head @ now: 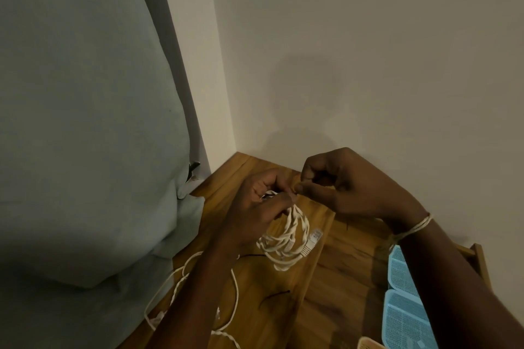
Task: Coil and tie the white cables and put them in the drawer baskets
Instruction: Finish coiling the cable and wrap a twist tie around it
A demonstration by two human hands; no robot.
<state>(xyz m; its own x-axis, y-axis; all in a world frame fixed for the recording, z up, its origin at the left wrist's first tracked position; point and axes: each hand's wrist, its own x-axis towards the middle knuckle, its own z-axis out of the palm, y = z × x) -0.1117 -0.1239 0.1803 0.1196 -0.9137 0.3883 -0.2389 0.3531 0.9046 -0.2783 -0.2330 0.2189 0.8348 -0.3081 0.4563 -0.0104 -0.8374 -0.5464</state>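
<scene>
My left hand [255, 207] grips the top of a coiled white cable [286, 241], whose loops and clear plugs hang down over the wooden tabletop [334, 278]. My right hand [348, 181] pinches something small at the top of the coil, right against the left fingers; what it pinches is hidden. A second white cable [204, 297] lies loose under my left forearm at the table's left edge. Two blue perforated baskets [402, 300] sit in the open drawer at the lower right.
A thin dark tie [272, 296] lies on the tabletop below the coil. A grey-green cushion [85, 122] fills the left side. The white wall stands close behind the table. A beige basket corner [371, 344] shows at the bottom edge.
</scene>
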